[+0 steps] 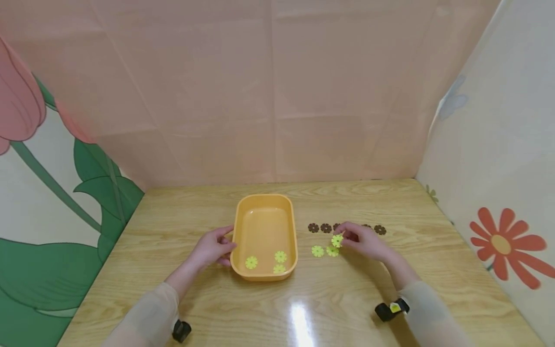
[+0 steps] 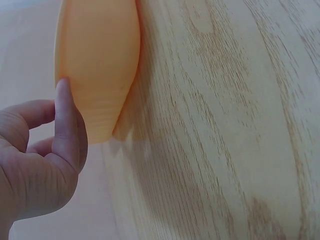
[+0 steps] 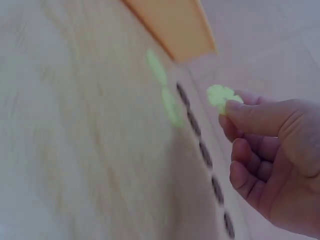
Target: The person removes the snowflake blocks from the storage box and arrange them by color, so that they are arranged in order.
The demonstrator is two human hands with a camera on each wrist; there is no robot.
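Note:
My left hand (image 1: 212,246) is at the left side of an orange-yellow plastic tray (image 1: 264,277), thumb and fingers holding its rim. The left wrist view shows a fingertip on the edge of the tray (image 2: 100,50). Three yellow-green flower pieces, one of them a flower piece (image 1: 251,262), lie in the tray's near end. To the right, my right hand (image 1: 364,240) pinches another yellow-green flower piece (image 3: 220,96) between thumb and forefinger, above the table. Two more, including a flower piece (image 1: 317,251), lie on the table below and left of that hand.
A row of dark brown flower pieces (image 1: 325,228) lies behind the yellow-green ones, partly hidden by my right hand. The wood-grain table (image 1: 208,308) meets a pink backdrop (image 1: 269,96) at the back. Flower-printed panels (image 1: 498,159) stand at both sides.

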